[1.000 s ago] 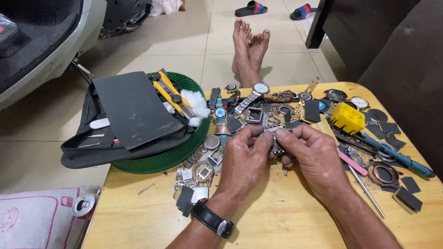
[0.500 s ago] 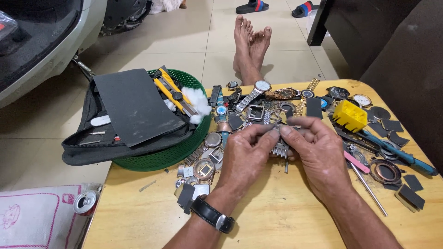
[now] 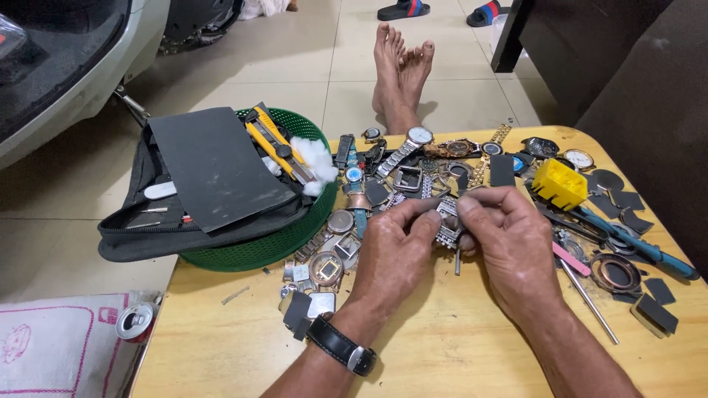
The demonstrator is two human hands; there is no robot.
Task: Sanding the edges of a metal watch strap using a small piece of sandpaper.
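Both my hands meet over the middle of a low wooden table (image 3: 442,346). My left hand (image 3: 394,254), with a black watch on its wrist, and my right hand (image 3: 509,243) pinch a silver metal watch bracelet (image 3: 447,221) between thumbs and fingertips. The bracelet hangs a little above the tabletop, partly hidden by my fingers. A thin metal pin (image 3: 458,262) sticks out below it. Behind my hands lies a pile of wristwatches (image 3: 413,144), watch cases and straps.
A green basket (image 3: 295,243) at the table's left holds a black tool pouch (image 3: 199,191), a yellow cutter (image 3: 276,144) and white cotton. A yellow plastic block (image 3: 559,183), blue-handled tool (image 3: 634,243), pink tool and dark pads lie right. Bare feet (image 3: 402,70), a can (image 3: 136,320).
My hands have risen slightly and drawn closer together on the bracelet, fingertips shifting along it. Nothing else on the table has moved.
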